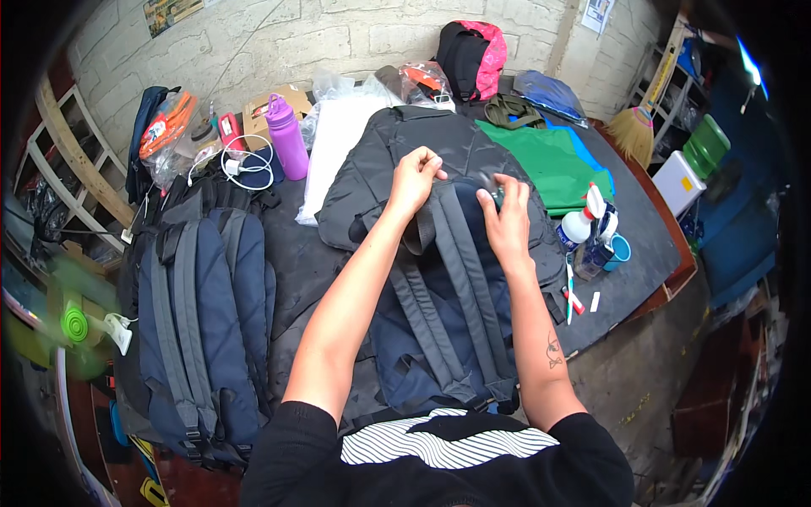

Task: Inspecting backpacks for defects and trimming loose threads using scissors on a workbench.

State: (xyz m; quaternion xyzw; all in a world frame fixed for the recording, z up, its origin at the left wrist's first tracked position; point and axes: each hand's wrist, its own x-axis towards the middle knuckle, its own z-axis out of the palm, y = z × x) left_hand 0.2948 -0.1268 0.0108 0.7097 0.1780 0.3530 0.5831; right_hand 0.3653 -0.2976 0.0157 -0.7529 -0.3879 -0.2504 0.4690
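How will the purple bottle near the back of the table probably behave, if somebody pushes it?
The purple bottle would probably tip if pushed near its top, since it stands upright and is tall and narrow. Once lying down, its rounded body would likely roll. Its weight is uncertain, as the opaque wall hides any contents.

A strip of dark table (294, 253) lies open between the left-hand pile of backpacks (211, 304) and the central navy backpack (422, 329), with the purple bottle (288, 142) standing at its far end. The bulky black bag (359, 173) obstructs a forward reach; rightward, the spray bottle (576, 228) and blue cup (619, 250) stand before bare tabletop.
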